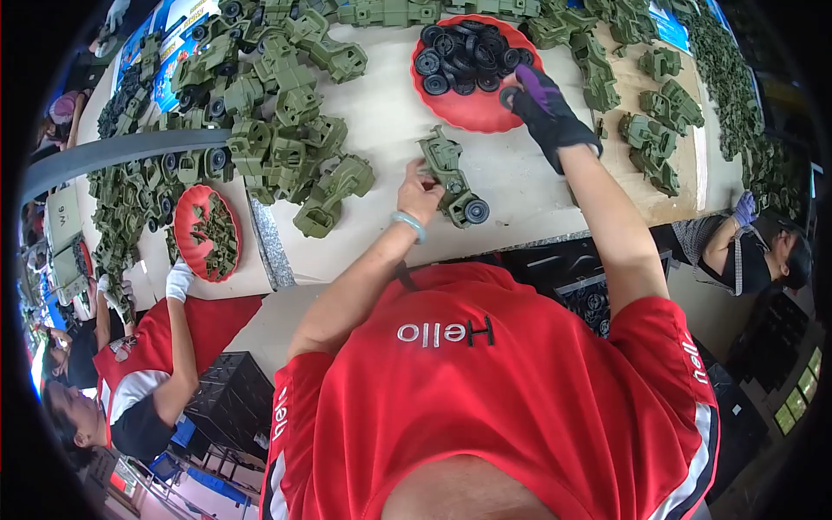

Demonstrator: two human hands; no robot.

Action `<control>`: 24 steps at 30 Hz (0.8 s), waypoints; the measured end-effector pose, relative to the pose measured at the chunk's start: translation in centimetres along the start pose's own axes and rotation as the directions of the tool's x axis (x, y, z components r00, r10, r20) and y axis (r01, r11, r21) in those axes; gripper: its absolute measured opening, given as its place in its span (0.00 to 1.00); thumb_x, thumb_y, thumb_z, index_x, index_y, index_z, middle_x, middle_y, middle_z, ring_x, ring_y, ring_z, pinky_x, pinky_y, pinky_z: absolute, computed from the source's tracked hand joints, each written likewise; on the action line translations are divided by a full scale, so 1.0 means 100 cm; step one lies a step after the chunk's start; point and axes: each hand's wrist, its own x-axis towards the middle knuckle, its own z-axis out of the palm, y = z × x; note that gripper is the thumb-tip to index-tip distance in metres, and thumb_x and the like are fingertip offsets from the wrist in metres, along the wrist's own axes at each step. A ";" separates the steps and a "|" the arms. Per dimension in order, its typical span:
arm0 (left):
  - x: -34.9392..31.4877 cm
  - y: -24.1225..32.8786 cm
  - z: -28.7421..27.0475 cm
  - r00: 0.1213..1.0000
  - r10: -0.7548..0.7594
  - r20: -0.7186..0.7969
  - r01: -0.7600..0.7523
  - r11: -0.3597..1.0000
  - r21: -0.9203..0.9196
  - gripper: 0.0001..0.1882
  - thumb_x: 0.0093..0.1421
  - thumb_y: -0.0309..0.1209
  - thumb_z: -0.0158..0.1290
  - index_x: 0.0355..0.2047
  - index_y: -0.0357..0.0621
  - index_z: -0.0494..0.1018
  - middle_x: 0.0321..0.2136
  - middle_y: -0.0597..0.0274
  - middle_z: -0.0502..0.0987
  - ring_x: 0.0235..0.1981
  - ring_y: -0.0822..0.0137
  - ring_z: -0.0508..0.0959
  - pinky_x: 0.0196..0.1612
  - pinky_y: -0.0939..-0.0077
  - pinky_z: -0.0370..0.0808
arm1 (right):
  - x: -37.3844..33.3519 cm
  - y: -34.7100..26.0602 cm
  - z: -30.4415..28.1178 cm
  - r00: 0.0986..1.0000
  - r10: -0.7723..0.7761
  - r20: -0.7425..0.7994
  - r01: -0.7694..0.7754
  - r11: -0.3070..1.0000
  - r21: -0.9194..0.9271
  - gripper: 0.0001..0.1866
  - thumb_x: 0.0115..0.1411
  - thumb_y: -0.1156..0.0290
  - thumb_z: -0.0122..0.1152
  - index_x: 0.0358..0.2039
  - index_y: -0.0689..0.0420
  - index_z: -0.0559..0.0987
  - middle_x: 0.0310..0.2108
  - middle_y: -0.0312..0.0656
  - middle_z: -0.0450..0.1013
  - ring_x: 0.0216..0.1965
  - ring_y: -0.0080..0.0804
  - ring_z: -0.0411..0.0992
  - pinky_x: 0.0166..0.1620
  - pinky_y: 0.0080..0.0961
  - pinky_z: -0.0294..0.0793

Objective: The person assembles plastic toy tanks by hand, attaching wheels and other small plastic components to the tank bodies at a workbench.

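- In the head view, the left hand (pixel 420 192), bare and with a pale bluish-green bangle (pixel 410 226) at the wrist, has its grip closed on the left side of an olive-green plastic toy vehicle body (pixel 444 165).
- That vehicle body is in front of the person's chest, over the pale bench (pixel 381 113); a black wheel (pixel 476 211) shows at its near end.
- The right hand (pixel 546 113), in a black fingerless glove with a purple patch, has its grip pinched on a small dark round wheel (pixel 510 98), at the right part of a red scallop-edged plate.
- This red scallop-edged plate (pixel 477 121) holds a heap of loose black ribbed wheels (pixel 464 52), gathered toward its far side; its near part is bare. Whether the pinched wheel touches the plate, I cannot tell.
- A second red plate (pixel 183 227), oval in this view, lies on the left part of the bench with small olive-green plastic pieces (pixel 215 238) scattered in it; a co-worker's white-gloved hand (pixel 179 282) is at its near rim.
- Olive-green vehicle bodies are piled left of the vehicle body (pixel 286 156), and others lie to the right (pixel 650 139).
- Below the bench edge, a dark container (pixel 578 283) holds rounded black pieces, too dim to identify surely.
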 end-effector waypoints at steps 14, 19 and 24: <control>-0.053 0.062 0.029 0.996 -0.051 -0.075 0.050 0.999 -0.015 0.66 0.46 0.45 0.76 0.73 0.41 0.42 0.55 0.41 0.70 0.60 0.44 0.69 0.64 0.55 0.68 | -0.079 -0.045 0.086 0.978 0.167 0.122 -0.206 0.733 0.649 0.12 0.61 0.78 0.67 0.46 0.58 0.81 0.40 0.40 0.80 0.42 0.28 0.78 0.48 0.26 0.77; -0.054 0.065 0.025 0.999 -0.048 0.025 0.048 0.999 -0.003 0.62 0.49 0.41 0.73 0.73 0.43 0.42 0.57 0.39 0.72 0.59 0.42 0.71 0.63 0.54 0.69 | -0.071 -0.045 0.093 0.988 0.133 0.073 -0.152 0.880 0.450 0.10 0.59 0.76 0.69 0.41 0.61 0.80 0.35 0.44 0.80 0.38 0.33 0.79 0.44 0.32 0.78; -0.061 0.057 0.017 0.994 0.000 0.109 -0.003 1.000 0.026 0.58 0.52 0.39 0.67 0.73 0.42 0.40 0.56 0.36 0.74 0.55 0.41 0.79 0.60 0.57 0.74 | -0.089 -0.050 0.090 0.995 0.090 0.030 -0.095 0.938 0.333 0.09 0.61 0.74 0.67 0.40 0.61 0.79 0.35 0.43 0.80 0.36 0.33 0.79 0.41 0.31 0.78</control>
